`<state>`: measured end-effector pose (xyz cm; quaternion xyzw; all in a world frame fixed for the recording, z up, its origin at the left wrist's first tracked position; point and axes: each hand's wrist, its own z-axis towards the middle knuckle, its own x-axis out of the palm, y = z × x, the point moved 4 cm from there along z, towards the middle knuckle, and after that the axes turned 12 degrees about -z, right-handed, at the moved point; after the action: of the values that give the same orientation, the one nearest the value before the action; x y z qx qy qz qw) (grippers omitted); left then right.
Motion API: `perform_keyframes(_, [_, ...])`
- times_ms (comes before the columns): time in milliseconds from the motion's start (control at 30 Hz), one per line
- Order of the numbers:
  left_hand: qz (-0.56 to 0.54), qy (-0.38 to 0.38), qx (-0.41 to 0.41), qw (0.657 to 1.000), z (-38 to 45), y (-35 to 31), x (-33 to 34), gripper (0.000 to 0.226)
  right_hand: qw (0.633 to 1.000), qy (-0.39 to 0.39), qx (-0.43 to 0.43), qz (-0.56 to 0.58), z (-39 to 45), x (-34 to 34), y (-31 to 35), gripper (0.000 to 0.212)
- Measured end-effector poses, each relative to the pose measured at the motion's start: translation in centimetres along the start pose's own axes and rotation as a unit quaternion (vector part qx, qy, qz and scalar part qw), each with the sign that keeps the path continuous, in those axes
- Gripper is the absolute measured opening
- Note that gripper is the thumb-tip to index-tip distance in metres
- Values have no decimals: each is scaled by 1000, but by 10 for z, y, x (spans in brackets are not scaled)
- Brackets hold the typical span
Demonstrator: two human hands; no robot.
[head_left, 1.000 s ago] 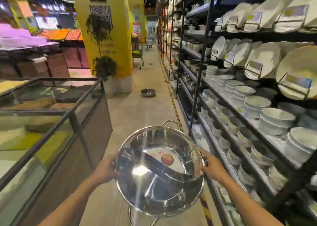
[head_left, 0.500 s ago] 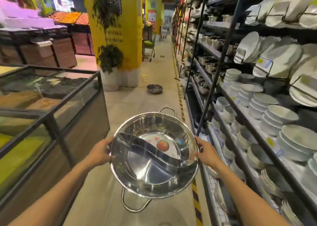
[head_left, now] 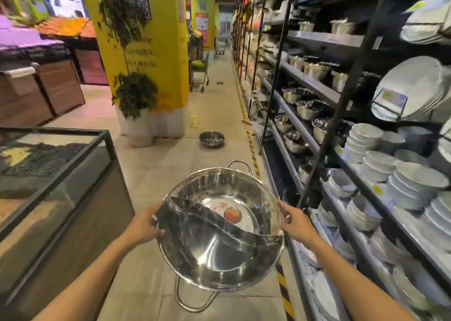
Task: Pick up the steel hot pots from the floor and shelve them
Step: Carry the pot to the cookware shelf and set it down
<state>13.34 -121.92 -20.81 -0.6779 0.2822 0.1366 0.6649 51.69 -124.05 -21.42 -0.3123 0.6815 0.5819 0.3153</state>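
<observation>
A shiny steel hot pot with a curved divider and two loop handles is held in front of me over the aisle floor. My left hand grips its left rim and my right hand grips its right rim. A second steel hot pot sits on the floor farther down the aisle. More steel pots stand on the dark shelving to the right.
White bowls and plates fill the near shelves on my right. A glass-topped display case stands at left. A yellow pillar with a potted plant and a shopping cart lie ahead. Yellow-black tape runs along the shelf base.
I have walked forward along the aisle with the pot held in both hands. The floor pot and the steel-pot shelves are nearer now.
</observation>
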Motion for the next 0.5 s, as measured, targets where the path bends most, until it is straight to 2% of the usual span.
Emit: perform_keyframes(500, [-7, -22, -34, 999, 393, 7, -34, 65, 1000, -12, -20, -11, 389, -40, 8, 69])
